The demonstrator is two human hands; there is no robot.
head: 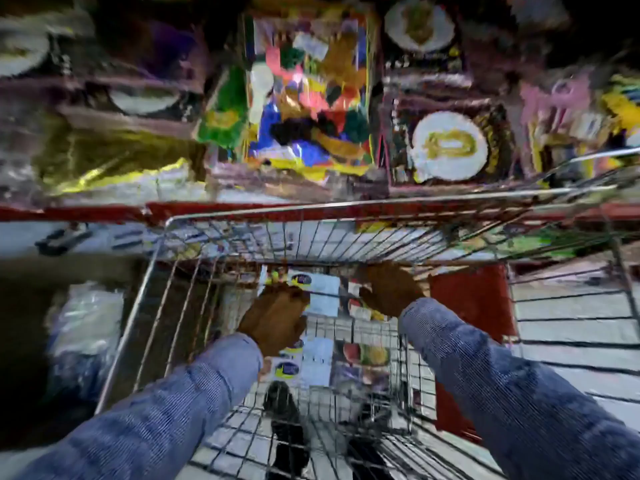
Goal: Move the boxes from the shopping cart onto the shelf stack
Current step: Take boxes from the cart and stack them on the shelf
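A white box (323,294) with a blue and yellow logo lay deep in the shopping cart (242,216), near its far wall, with more boxes (304,367) of the same kind nearer the person. The left hand (275,318) lay over the box's left edge and the right hand (393,289) cupped its right side; the blur made it impossible to tell whether either had closed on it. Lifted carelessly, the box could catch the cart's wire rim or slip from a loose two-sided hold. Beyond the cart's far wall, the shelf (86,211) with its red edge was crowded with bright packages (308,95) and plate packs (448,145), leaving little free room to set boxes down.
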